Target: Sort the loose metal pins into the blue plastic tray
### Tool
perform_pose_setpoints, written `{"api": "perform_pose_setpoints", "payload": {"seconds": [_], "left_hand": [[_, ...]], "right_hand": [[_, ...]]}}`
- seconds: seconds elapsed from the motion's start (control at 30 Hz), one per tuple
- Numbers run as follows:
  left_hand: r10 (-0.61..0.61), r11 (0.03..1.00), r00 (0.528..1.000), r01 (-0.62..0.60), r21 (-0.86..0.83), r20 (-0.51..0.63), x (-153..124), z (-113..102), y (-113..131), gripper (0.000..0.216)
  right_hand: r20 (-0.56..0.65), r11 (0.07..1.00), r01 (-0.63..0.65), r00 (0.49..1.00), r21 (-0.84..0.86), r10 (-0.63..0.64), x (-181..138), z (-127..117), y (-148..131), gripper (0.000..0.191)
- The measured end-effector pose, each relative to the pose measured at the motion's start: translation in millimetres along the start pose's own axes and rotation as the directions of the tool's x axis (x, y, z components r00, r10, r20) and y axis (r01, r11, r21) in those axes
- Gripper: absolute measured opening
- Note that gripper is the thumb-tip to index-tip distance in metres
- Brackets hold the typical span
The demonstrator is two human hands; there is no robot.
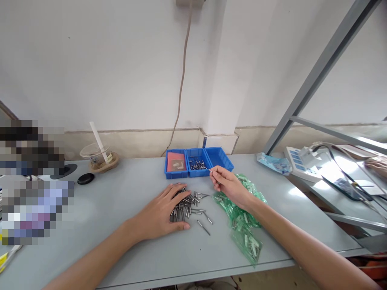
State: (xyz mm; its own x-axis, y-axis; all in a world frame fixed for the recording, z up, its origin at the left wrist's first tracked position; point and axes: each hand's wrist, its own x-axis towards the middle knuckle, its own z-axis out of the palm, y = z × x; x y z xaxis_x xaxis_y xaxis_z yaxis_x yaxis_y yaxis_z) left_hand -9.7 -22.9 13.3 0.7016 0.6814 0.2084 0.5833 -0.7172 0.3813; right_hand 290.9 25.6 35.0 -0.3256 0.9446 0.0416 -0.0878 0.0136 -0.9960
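My left hand rests on the table with its fingers spread around a pile of small metal pins. Several of the pins lie loose to the right of the pile; each has a thicker bright end and a thin dark shank. My right hand is closed in a pinch above green plastic bags, which hold similar pieces. A thin metal pin shows at its fingertips, mostly hidden by them. Just beyond the hand, a blue bin contains more pins.
Left of the middle bin, a blue bin holds red material; on its right is another blue bin. A plastic cup and black disc stand at left. A blue packet lies near the grey metal frame.
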Motion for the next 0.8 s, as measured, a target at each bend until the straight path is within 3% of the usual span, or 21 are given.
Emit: {"api": "perform_pose_setpoints", "payload": {"seconds": [0.33, 0.43, 0.53, 0.63, 0.8], "left_hand": [[-0.003, 1.0, 1.0, 0.003, 0.024, -0.01, -0.4, -0.9, -1.1, 0.087], [-0.005, 1.0, 1.0, 0.005, 0.029, -0.009, -0.4, -0.1, -1.0, 0.086], [-0.007, 1.0, 1.0, 0.007, 0.028, -0.007, -0.5, -0.7, -0.3, 0.086], [-0.018, 1.0, 1.0, 0.019, 0.025, -0.006, -0.5, -2.4, 0.2, 0.086], [-0.034, 0.999, 0.999, 0.034, 0.019, 0.002, -0.2, -4.1, -0.3, 0.087]], "right_hand": [[-0.068, 0.955, 0.087, 0.992, -0.285, -0.111, -1.1, -2.5, -1.0, 0.031], [-0.053, 0.948, 0.105, 0.991, -0.3, -0.126, -1.5, -3.8, -0.8, 0.028], [-0.016, 0.978, 0.042, 0.999, -0.206, -0.047, -2.9, -1.8, 0.4, 0.029], [0.008, 1.0, -0.03, 1.0, -0.003, 0.03, -3.7, 1.5, 1.6, 0.033], [-0.018, 0.983, -0.065, 0.997, 0.172, 0.07, -2.6, 0.5, -0.9, 0.032]]}}
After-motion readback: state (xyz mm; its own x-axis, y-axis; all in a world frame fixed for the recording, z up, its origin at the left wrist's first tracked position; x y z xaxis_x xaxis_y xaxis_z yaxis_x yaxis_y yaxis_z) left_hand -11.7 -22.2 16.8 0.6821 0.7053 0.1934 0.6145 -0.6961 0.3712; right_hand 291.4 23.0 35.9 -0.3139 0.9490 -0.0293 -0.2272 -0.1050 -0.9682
